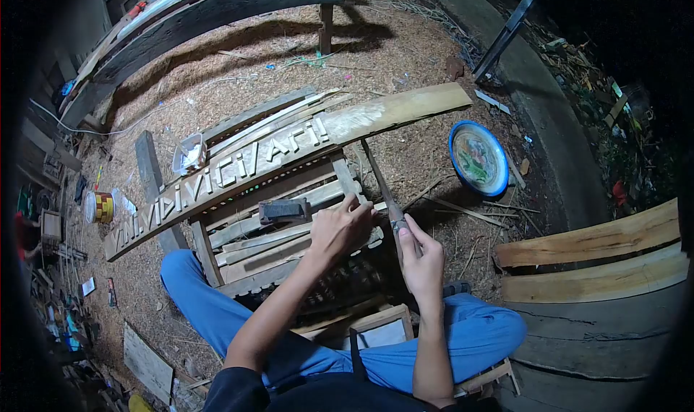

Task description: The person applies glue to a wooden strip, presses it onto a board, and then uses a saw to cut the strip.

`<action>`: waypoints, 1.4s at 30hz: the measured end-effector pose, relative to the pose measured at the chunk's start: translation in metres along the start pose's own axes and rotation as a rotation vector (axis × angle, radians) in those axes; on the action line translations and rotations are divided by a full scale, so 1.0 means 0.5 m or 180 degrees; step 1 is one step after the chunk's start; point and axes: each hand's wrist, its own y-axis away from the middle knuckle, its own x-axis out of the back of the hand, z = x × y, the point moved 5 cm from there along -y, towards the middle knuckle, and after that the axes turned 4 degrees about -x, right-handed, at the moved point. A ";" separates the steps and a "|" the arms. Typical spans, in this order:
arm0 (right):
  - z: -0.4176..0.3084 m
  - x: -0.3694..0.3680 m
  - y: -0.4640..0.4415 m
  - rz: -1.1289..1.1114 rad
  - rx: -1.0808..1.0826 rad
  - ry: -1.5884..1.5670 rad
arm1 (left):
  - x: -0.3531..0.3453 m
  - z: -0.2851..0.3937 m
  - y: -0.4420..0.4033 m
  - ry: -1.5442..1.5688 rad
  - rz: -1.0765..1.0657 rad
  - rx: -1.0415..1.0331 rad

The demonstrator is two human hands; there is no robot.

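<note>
Roughly mid-view: a long tool point(385, 193), wooden handle, narrow far end. Handle sits inside the right hand's point(421, 262) grip, fingers closed around it; the rest runs out ahead, slanting away from the person and slightly left.

Left hand point(341, 230) just left of the tool, fingers curled, back of hand uppermost. A small pale sliver point(380, 206) shows between its fingertips and the tool; cannot tell whether that grip is pinching it or is closed on nothing.

Beyond the tool's far end, a long board point(350, 126) with raised lettering on its left part and a plain right end. It lies slantwise across a low slatted bench point(207, 251). Tool's end is near the board's closer edge; contact cannot be made out.

On the slats, left of the left hand: a dark-topped block point(283, 210). Past the board: a plastic tub point(189, 154) with whitish contents.

Right of the board: a round blue-rimmed basin point(451, 149). Far left: a yellow-and-red container point(100, 207) on the ground.

Nearer the person: crossed legs in blue trousers point(473, 332). Right side: two pale planks point(600, 233) side by side. Ground point(426, 43) strewn with shavings. Upper left: a heavy plank bench point(217, 23).
</note>
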 end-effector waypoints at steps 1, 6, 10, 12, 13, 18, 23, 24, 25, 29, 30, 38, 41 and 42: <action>0.008 -0.001 0.003 -0.0002 0.0026 -0.0093 | -0.001 -0.002 0.001 -0.0038 0.0040 -0.0017; 0.008 -0.018 0.012 0.0045 0.0228 -0.0074 | 0.005 -0.003 -0.001 0.0035 0.0116 -0.0109; -0.003 -0.009 0.025 -0.0033 0.0155 0.0024 | 0.021 0.001 -0.002 0.0249 0.0231 0.0145; -0.001 -0.005 0.040 -0.0018 0.0123 -0.0189 | 0.013 -0.008 0.003 0.0542 0.0245 0.0371; 0.001 -0.006 0.037 -0.0019 0.0119 -0.0181 | 0.007 -0.011 0.004 0.0549 0.0244 0.0377; -0.017 -0.014 -0.005 0.0048 0.0272 0.0043 | -0.009 -0.018 0.008 0.0207 0.0245 0.0250; -0.017 -0.012 0.000 -0.0072 0.0078 -0.0156 | 0.004 -0.011 0.004 0.0420 0.0508 0.0144; -0.018 -0.011 0.009 -0.0059 0.0038 -0.0203 | 0.010 -0.004 0.003 0.0358 0.0464 0.0098; -0.009 -0.010 0.016 -0.0062 0.0037 -0.0206 | 0.015 -0.002 0.002 0.0283 0.0413 0.0049; 0.005 -0.013 0.031 -0.0021 0.0181 0.0008 | -0.007 -0.012 0.013 0.0179 0.0465 -0.0332; 0.004 -0.014 0.025 0.0020 0.0155 0.0054 | -0.012 -0.015 0.012 0.0100 0.0371 -0.0281; 0.016 -0.006 0.025 0.0016 0.0240 0.0120 | -0.010 -0.019 0.006 0.0024 0.0322 -0.0004; 0.023 -0.011 0.023 -0.0036 0.0255 0.0120 | -0.012 -0.016 0.011 0.0090 0.0293 -0.0156; 0.025 -0.012 0.017 0.0023 0.0303 0.0143 | -0.014 -0.017 0.010 0.0093 0.0320 -0.0137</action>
